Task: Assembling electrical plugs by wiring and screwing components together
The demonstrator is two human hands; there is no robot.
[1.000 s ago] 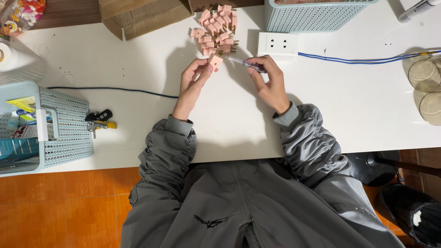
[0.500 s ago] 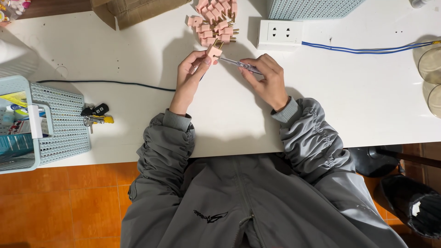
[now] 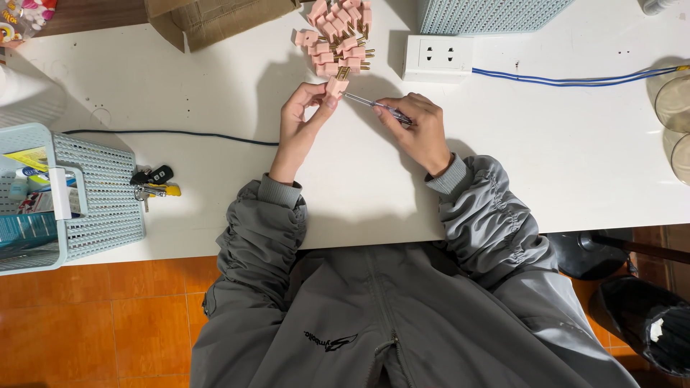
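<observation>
My left hand (image 3: 300,118) pinches a small pink plug (image 3: 336,85) with brass prongs between thumb and fingers, just above the white table (image 3: 215,86). My right hand (image 3: 417,129) grips a thin screwdriver (image 3: 374,105) whose metal tip points left and meets the plug's side. A heap of several more pink plugs (image 3: 336,32) lies just beyond my hands, near the table's far edge.
A white wall socket (image 3: 438,57) with blue wires (image 3: 575,77) sits right of the heap. A pale blue basket (image 3: 57,194) stands at the left edge, with keys (image 3: 152,181) and a dark cable (image 3: 172,133) beside it. Cardboard box (image 3: 215,18) and another basket (image 3: 489,13) stand at the back.
Both hands have stayed close together on the plug and screwdriver; the view has shifted slightly, with the hands a little lower in frame.
</observation>
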